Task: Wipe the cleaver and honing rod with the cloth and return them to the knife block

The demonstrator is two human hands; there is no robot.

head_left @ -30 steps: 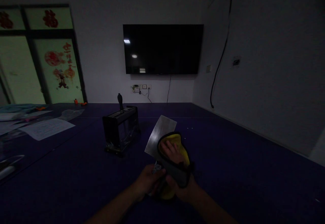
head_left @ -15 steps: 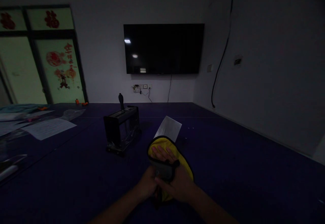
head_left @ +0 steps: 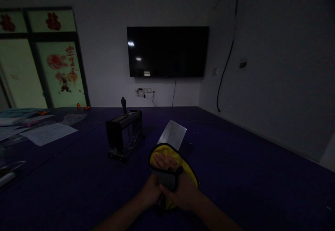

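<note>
A broad, rectangular metal blade, that of a cleaver [head_left: 173,133], points away from me and slants to the right. A yellow cloth with a grey side and black edging [head_left: 164,149] wraps over its near part. My right hand [head_left: 180,185] grips the cloth, fingers on its yellow side and thumb toward my left hand. My left hand [head_left: 150,191] is closed low beside the cloth, at the cleaver's near end; the handle and most of these fingers are hidden. To the left stands a black knife block [head_left: 124,133], one dark handle rising from it.
A dark blue-purple table [head_left: 235,161] spreads around. Printed paper [head_left: 49,133], a clear plastic bag [head_left: 73,119] and a teal cloth [head_left: 22,112] lie at left. Small orange items [head_left: 86,108] sit at the far edge. A television [head_left: 169,51] hangs on the wall beyond.
Both hands and the cloth have shifted slightly toward me and left in the picture. The cleaver stays within the cloth. The knife block still stands in place.
</note>
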